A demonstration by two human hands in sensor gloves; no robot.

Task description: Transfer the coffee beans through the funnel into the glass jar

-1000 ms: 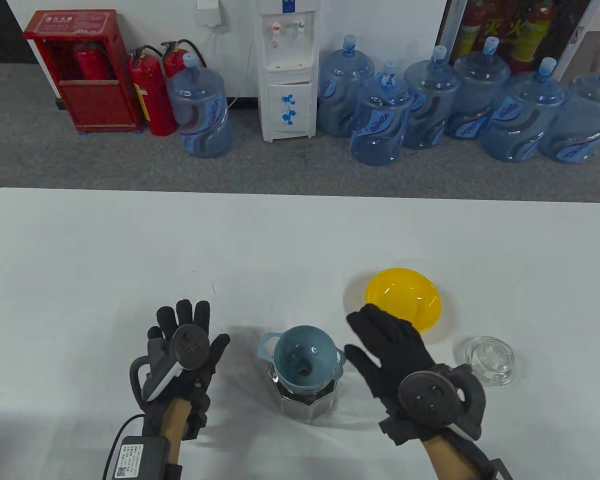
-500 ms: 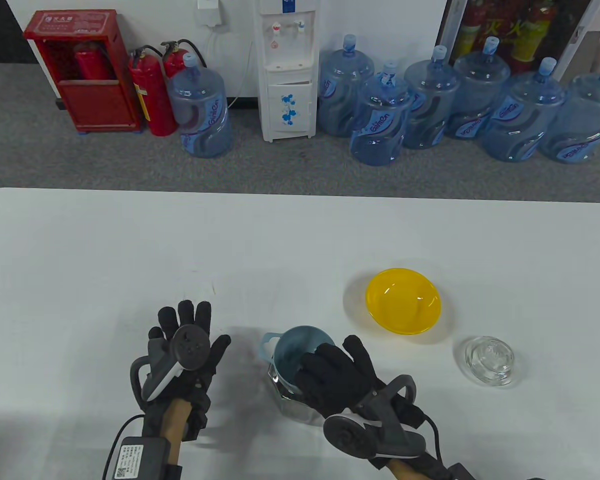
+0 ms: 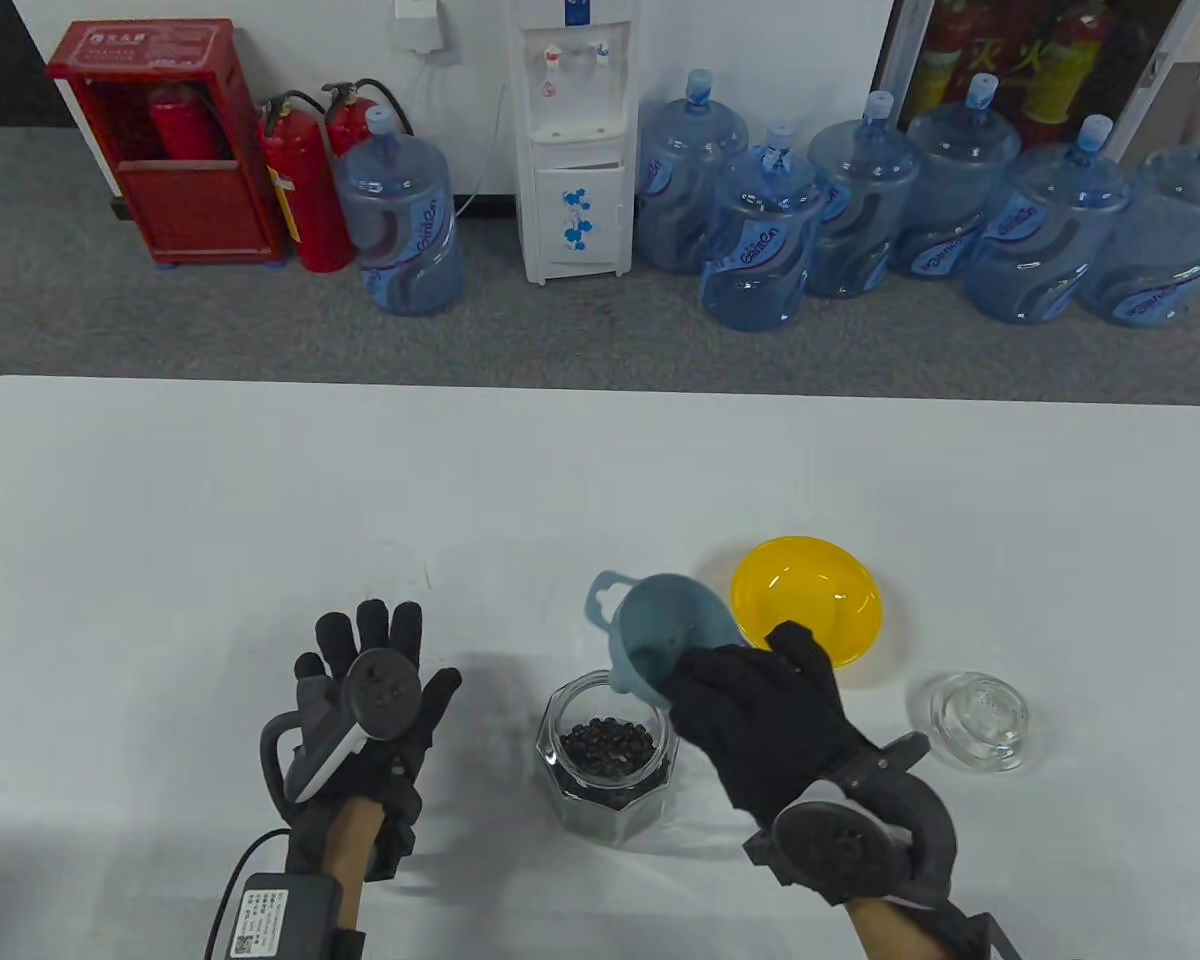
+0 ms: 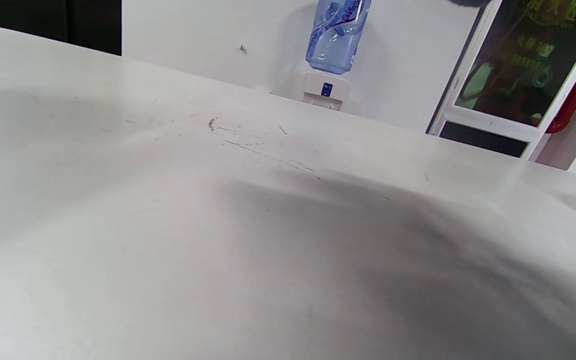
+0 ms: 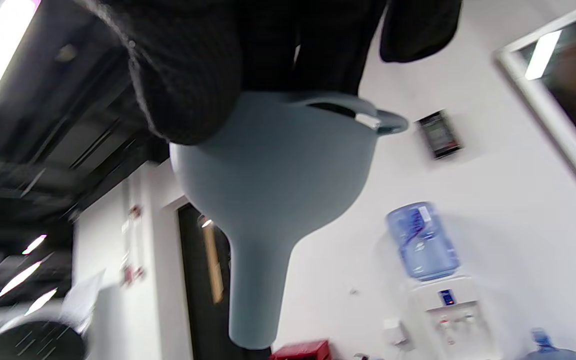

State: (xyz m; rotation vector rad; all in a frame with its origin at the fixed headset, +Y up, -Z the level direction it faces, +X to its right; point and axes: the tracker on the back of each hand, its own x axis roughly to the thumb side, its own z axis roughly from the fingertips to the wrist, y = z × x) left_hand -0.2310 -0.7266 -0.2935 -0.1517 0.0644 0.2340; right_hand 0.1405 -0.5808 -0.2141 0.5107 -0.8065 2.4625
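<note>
The right hand [image 3: 760,720] grips the blue funnel [image 3: 660,630] by its rim at about 5 o'clock on the cone, with the funnel lifted off the glass jar [image 3: 608,770] and tilted. In the right wrist view the gloved fingers [image 5: 188,75] wrap over the top edge of the funnel [image 5: 273,175], its spout hanging free with nothing under it. The jar stands on the worktop [image 3: 260,500] directly below and slightly to 7 o'clock of the funnel, open-mouthed, with coffee beans [image 3: 608,745] lying inside it. The pouring looks done, so the hazards are in clearing up.

A bean may be lodged in the spout; I cannot tell. If so, swinging the tilted funnel sideways would drop it on the worktop. The grip is on one side of the rim only, so the funnel could twist or slip as it is carried. The yellow bowl [image 3: 808,600] sits at 2 o'clock from the jar, just beside the funnel, and could be nudged in passing. The glass lid [image 3: 978,720], at 3 o'clock from the jar and well apart, is clear and rounded and may slide when reached for.

The left hand [image 3: 365,700] lies at 9 o'clock of the jar, fingers spread, holding nothing, and not steadying the jar, so a knock from the right wrist could shove it.
</note>
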